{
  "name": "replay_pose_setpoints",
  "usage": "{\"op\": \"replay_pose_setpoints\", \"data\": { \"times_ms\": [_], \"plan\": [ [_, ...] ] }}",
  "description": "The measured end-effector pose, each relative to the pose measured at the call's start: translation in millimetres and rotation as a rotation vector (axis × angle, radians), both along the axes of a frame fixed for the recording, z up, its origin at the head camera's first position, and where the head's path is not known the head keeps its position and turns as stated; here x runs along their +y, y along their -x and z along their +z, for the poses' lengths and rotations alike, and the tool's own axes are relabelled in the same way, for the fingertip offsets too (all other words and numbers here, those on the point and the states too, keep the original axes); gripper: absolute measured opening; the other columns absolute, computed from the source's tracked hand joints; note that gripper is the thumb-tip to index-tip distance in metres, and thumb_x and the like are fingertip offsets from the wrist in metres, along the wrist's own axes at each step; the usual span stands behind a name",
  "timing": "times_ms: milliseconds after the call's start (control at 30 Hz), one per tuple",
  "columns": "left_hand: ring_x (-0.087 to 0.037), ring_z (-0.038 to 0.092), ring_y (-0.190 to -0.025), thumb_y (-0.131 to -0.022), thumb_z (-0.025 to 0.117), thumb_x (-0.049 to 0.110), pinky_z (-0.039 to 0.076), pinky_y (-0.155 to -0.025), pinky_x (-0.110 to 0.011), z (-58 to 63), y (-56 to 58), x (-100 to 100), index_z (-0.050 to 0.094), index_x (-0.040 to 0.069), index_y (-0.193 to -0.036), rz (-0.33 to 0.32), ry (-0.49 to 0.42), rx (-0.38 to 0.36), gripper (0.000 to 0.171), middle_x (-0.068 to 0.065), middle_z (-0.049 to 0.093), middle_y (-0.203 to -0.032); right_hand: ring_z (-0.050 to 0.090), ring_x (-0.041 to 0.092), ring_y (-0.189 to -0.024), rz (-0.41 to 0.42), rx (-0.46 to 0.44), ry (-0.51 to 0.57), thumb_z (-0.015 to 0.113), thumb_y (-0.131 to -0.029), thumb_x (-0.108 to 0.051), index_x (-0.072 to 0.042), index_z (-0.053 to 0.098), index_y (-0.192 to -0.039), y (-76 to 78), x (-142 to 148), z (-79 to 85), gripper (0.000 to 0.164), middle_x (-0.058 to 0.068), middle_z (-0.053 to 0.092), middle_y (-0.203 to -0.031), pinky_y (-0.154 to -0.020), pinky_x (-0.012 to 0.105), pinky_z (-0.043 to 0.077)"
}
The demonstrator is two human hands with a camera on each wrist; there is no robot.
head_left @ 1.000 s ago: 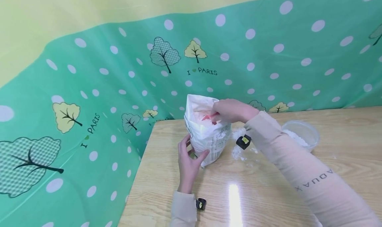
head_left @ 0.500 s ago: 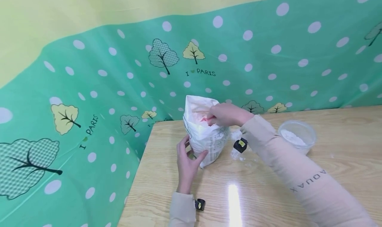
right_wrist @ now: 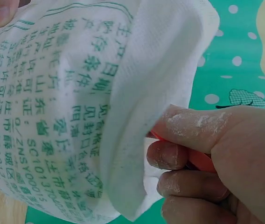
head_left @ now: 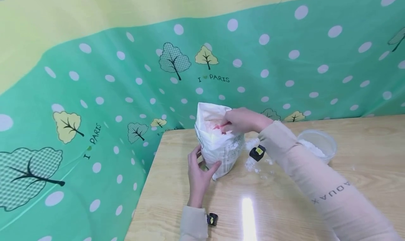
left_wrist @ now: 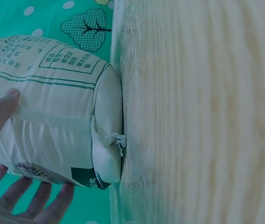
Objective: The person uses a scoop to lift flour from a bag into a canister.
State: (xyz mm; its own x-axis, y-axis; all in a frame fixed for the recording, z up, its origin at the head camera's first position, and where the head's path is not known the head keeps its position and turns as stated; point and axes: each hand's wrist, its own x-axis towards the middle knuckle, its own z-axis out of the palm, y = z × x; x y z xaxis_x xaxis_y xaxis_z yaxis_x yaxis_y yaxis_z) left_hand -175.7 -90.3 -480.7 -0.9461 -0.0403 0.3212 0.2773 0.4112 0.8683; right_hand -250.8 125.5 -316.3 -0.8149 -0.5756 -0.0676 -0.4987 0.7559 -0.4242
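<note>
Left hand (head_left: 198,174) grip clamped round white bag (head_left: 219,151), probably to steady it, with right hand (head_left: 243,120) grip clamped on red tool (right_wrist: 201,162) at its mouth.

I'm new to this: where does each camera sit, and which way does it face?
Head: worn there, looking forward and down at the white bag; left hand, right hand and sleeves show.
Left wrist: worn there, facing the bag's base and the table; left hand shows.
Right wrist: worn there, facing the bag's printed side; right hand and left thumb show.
Both wrist views share the bag and green cloth.
</note>
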Motion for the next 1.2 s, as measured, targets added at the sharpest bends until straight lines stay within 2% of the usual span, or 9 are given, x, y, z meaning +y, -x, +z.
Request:
{"op": "replay_pose_setpoints", "data": {
  "times_ms": [167, 400, 567, 667, 767, 800, 933, 1100, 1200],
  "plan": [
    [-0.027, 0.049, -0.129, -0.076, 0.086, 0.036, 0.055, -0.098, -0.038, -2.1, -1.1, 0.1, 0.039, 0.021, -0.146, 0.001, 0.004, 0.001, 0.086, -0.003, 0.044, -0.138, 0.051, 0.014, -0.067, 0.032, 0.052, -0.001, 0.062, -0.098, -0.023, -0.021, 0.074, -0.084, -1.8, -2.1, -6.3, 0.019, -0.003, 0.059, -0.070, -0.071, 0.032, 0.041],
    [-0.027, 0.049, -0.129, -0.076, 0.085, 0.040, 0.055, -0.099, -0.038, 0.5, -0.3, -1.3, 0.040, 0.021, -0.146, 0.004, 0.006, -0.001, 0.085, -0.002, 0.044, -0.139, 0.056, 0.014, -0.073, 0.023, 0.047, 0.055, 0.063, -0.098, -0.022, -0.015, 0.077, -0.104, -4.0, 1.7, -8.8, 0.017, -0.003, 0.070, -0.085, -0.076, 0.032, 0.048],
    [-0.027, 0.049, -0.129, -0.076, 0.086, 0.038, 0.055, -0.099, -0.040, 1.9, -0.7, -1.9, 0.040, 0.021, -0.146, -0.002, -0.001, 0.007, 0.085, -0.003, 0.044, -0.139, 0.052, 0.012, -0.065, 0.032, 0.071, 0.099, 0.062, -0.099, -0.023, -0.014, 0.076, -0.110, -5.3, 9.6, -10.3, 0.020, -0.004, 0.067, -0.080, -0.076, 0.033, 0.047],
    [-0.027, 0.049, -0.129, -0.075, 0.087, 0.036, 0.055, -0.098, -0.039, 1.6, -0.5, -2.2, 0.041, 0.022, -0.146, 0.000, -0.007, 0.008, 0.086, -0.003, 0.044, -0.139, 0.048, 0.011, -0.060, 0.033, 0.087, 0.131, 0.062, -0.099, -0.023, -0.013, 0.075, -0.114, -6.0, 13.9, -10.9, 0.022, -0.004, 0.069, -0.080, -0.071, 0.031, 0.046],
    [-0.027, 0.049, -0.129, -0.075, 0.087, 0.036, 0.055, -0.098, -0.039, 0.4, -0.2, -2.4, 0.041, 0.022, -0.145, 0.003, -0.009, 0.015, 0.085, -0.003, 0.044, -0.139, 0.048, 0.011, -0.060, 0.019, 0.069, 0.161, 0.061, -0.099, -0.020, -0.012, 0.074, -0.118, -6.5, 17.4, -11.4, 0.024, -0.002, 0.073, -0.088, -0.066, 0.029, 0.046],
    [-0.027, 0.049, -0.129, -0.075, 0.087, 0.035, 0.055, -0.098, -0.039, -0.2, -0.1, -2.4, 0.041, 0.021, -0.145, 0.004, -0.010, 0.019, 0.084, -0.003, 0.045, -0.139, 0.049, 0.011, -0.061, 0.012, 0.064, 0.167, 0.061, -0.099, -0.020, -0.011, 0.074, -0.118, -6.9, 18.1, -11.4, 0.024, -0.001, 0.074, -0.091, -0.062, 0.028, 0.045],
    [-0.028, 0.049, -0.129, -0.076, 0.086, 0.035, 0.055, -0.098, -0.039, -0.7, -1.0, -2.1, 0.041, 0.021, -0.145, 0.004, -0.011, 0.022, 0.084, -0.004, 0.045, -0.139, 0.052, 0.013, -0.066, -0.011, 0.058, 0.180, 0.059, -0.100, -0.019, -0.014, 0.076, -0.113, -7.2, 22.5, -13.8, 0.021, -0.001, 0.074, -0.093, -0.063, 0.028, 0.046],
    [-0.029, 0.049, -0.129, -0.075, 0.087, 0.036, 0.055, -0.099, -0.039, -0.2, -1.7, -1.1, 0.041, 0.021, -0.145, 0.003, -0.010, 0.006, 0.085, -0.003, 0.044, -0.139, 0.050, 0.013, -0.065, -0.018, 0.064, 0.200, 0.057, -0.102, -0.019, -0.019, 0.077, -0.102, -8.3, 27.1, -18.4, 0.020, -0.005, 0.068, -0.081, -0.062, 0.028, 0.045],
    [-0.029, 0.049, -0.130, -0.075, 0.087, 0.035, 0.055, -0.099, -0.038, -0.8, -2.0, -0.5, 0.041, 0.022, -0.146, 0.004, -0.004, -0.004, 0.085, -0.003, 0.044, -0.140, 0.049, 0.014, -0.065, -0.034, 0.068, 0.213, 0.056, -0.102, -0.020, -0.018, 0.076, -0.098, -10.1, 29.2, -20.9, 0.021, -0.002, 0.064, -0.075, -0.062, 0.029, 0.044]
  ]
}}
